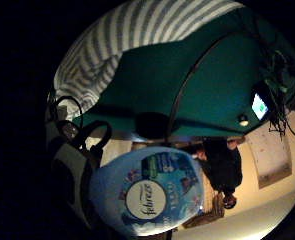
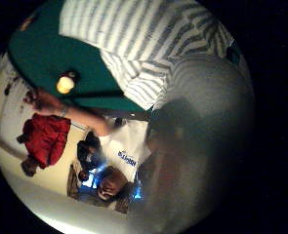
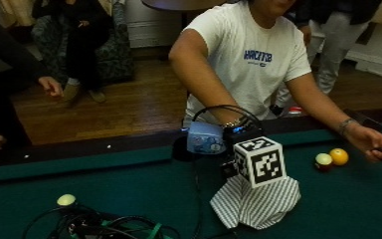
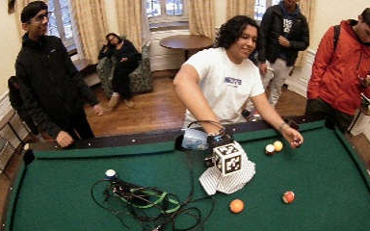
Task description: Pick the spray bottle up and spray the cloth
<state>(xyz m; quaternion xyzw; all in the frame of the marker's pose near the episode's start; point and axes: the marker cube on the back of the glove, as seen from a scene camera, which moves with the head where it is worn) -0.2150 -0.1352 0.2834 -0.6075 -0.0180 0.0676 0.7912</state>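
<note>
**Green felt, striped cloth, blue bottle held above it**

Green felt covers the pool table (image 3: 350,209) that fills the lower half of the outside view. At lower centre of that view a grey-and-white striped cloth (image 3: 257,204) is draped in a peaked heap on the felt. Directly above the cloth, at mid-frame, the gloved right hand (image 3: 238,133) is seen gripping a pale blue spray bottle (image 3: 205,138), which is held off the table near the far rail. In the little-finger-side palm view the bottle (image 1: 149,197) fills much of the picture, its round white label facing the camera, with the striped cloth (image 1: 117,45) lying on the felt beyond it. The fingers are curled round the bottle, though the grip is partly hidden by the glove's gear. The bare left hand (image 3: 375,144) is rested on the felt at the right edge. Just beside it a yellow ball (image 3: 338,156) and a dark red-and-white ball (image 3: 323,161) are touching.
</note>
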